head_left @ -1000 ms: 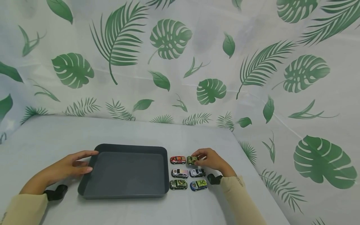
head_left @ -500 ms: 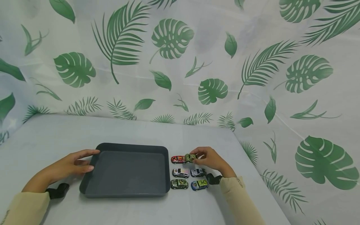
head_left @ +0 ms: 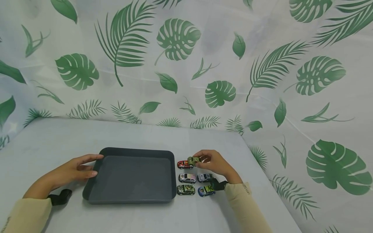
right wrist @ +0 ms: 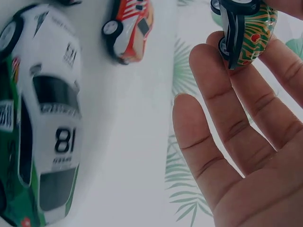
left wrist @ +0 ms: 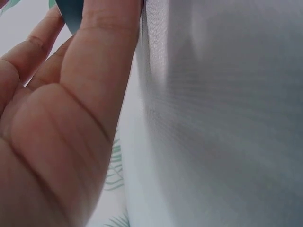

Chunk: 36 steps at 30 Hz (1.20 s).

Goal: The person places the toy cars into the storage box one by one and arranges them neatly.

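My right hand (head_left: 216, 163) pinches a green patterned toy car (head_left: 193, 160) between thumb and fingers. In the right wrist view this car (right wrist: 253, 35) is held tilted by the fingertips, above the table. In the head view it overlaps the right end of a red toy car (head_left: 182, 164). My left hand (head_left: 70, 170) rests with extended fingers on the left rim of a dark grey baking tray (head_left: 131, 201). Its thumb and index fingertip touch the rim. Only a corner of the tray (left wrist: 72, 14) shows in the left wrist view.
Below the red car stand a white toy car (head_left: 187, 178), a silver-grey one (head_left: 205, 177), a camouflage one (head_left: 186, 190) and a blue and lime one (head_left: 206, 191). They sit close to the tray's right side. A leaf-print cloth (head_left: 186, 81) backs the white table (head_left: 140, 220).
The right hand has lifted the green car and moved it slightly left, from beside the red car to above its right end. The left hand stays at the tray.
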Tool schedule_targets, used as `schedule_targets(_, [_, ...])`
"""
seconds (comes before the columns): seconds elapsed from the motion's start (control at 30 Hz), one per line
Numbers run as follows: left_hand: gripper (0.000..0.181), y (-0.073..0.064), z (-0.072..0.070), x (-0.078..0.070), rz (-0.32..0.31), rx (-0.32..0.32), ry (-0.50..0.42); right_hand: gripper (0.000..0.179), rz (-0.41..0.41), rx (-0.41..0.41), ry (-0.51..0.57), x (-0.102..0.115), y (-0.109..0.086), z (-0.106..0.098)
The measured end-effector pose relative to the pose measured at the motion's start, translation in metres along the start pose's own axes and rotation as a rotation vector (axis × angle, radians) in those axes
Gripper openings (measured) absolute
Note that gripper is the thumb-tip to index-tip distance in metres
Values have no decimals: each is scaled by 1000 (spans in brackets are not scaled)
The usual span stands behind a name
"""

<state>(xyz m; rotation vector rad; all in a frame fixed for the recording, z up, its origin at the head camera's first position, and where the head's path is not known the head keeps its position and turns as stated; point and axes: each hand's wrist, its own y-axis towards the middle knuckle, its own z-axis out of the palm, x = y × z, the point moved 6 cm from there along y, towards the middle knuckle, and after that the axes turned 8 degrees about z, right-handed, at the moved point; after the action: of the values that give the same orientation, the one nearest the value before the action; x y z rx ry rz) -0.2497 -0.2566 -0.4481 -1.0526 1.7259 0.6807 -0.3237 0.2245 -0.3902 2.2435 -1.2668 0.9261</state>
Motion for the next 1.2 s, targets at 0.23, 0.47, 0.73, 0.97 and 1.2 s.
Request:
schedule_targets(0.23, [75,-1,-1,1,-8,-2,-6,28,-19,-8,14,9,5,6])
schedule_targets(0.47, [75,-3,-2,1,-10,-3,-7,29,-54,6,43,19,10,15])
schedule_targets(0.73, [76,-2,-1,0,-14,-4,-3,29,-66,9,61,26,15,20])
schedule_targets(0.97, [76,0,-2,-1,-15,9,-5,28,-105,11,63,32,18,26])
schedule_targets(1.2, [75,0,-2,-1,-16,4,-8,28,-121,6,74,40,22,32])
